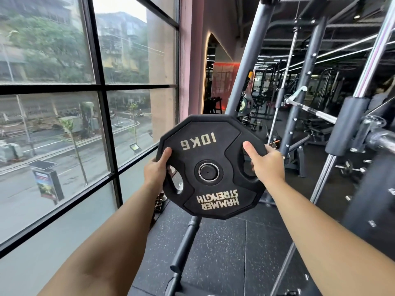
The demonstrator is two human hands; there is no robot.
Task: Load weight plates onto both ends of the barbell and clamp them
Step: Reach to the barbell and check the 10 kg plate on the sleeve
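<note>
From the head view we see a black, rubber-coated, twelve-sided weight plate [210,167] held upright in the air at arm's length, its flat face turned towards us. Its matte face carries pale raised lettering that reads upside down: "10KG" near the top and "HAMMER STRENGTH" near the bottom. A bright steel ring lines the centre hole, and a dark round end with a small dot shows inside it; we cannot tell what that end belongs to. Rounded cut-outs on either side of the hub form handles. The left hand [157,169] has its grip curled round the left handle, thumb pressed on the face and fingers hidden behind. The right hand [267,165] has its grip wrapped round the right handle in the same way, thumb up on the face. Well apart, at the right edge, a polished chrome barbell sleeve [382,139] sits in the grey steel rack [346,124]. Below the plate a dark grey metal tube [183,248] lies over the black speckled rubber floor [224,253]. A black-framed glass window [102,86] fills the left.
</note>
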